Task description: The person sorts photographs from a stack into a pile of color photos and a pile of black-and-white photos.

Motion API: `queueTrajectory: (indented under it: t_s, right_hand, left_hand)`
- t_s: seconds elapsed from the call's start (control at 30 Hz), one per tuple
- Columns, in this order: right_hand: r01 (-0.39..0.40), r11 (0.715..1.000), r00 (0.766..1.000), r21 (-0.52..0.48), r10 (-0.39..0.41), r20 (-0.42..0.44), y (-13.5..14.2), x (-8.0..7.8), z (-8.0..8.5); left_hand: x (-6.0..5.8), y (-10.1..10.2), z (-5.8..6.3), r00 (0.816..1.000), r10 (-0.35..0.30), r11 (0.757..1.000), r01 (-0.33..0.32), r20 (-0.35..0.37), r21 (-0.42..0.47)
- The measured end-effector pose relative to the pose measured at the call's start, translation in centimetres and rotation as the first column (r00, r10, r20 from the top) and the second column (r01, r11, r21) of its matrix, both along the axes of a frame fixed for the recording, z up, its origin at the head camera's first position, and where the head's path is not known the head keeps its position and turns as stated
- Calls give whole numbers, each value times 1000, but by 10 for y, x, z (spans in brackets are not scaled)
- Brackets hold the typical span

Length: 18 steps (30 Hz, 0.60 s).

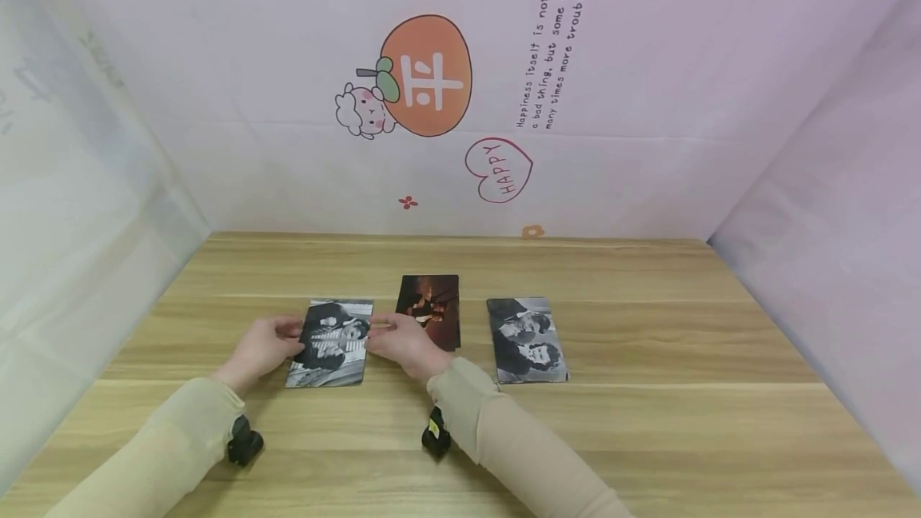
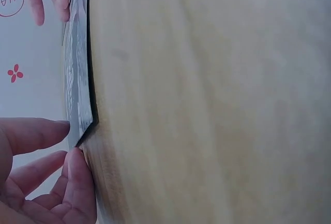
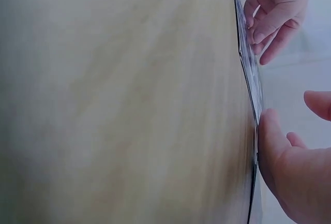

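Note:
A black-and-white photo card lies on the wooden table between the two hands. It shows people in front of striped blinds. My left hand touches the card's left edge, thumb nearer to me and fingers farther off. At the opposite edge is my right hand, its fingers fairly straight and touching the side. From the left wrist, the card appears nearly edge-on beside the left fingertips. The right wrist view has the right thumb against the card's edge. Whether several cards are stacked there, I cannot tell.
Just behind the right hand lies a dark, brownish photo card, partly covered by that hand. Another black-and-white photo card is to the right, near the right forearm. A printed cloth wall borders the table at the back and sides.

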State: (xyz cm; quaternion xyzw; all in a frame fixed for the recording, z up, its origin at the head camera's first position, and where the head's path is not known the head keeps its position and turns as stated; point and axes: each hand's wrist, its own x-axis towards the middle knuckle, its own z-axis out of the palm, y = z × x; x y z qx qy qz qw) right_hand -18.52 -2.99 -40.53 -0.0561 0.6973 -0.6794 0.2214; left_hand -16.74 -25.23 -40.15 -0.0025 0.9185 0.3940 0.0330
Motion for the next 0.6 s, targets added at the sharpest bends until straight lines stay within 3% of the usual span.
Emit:
queueTrajectory:
  t_s: [0.37,0.6]
  right_hand:
    - [-39,998,998,-55,41,37,12,4,13]
    - [-57,997,998,-60,58,17,33,2,17]
  left_hand:
    - [1,2,7,1000,8,1000,-8,5,-29]
    - [6,18,17,999,-39,999,39,-26,4]
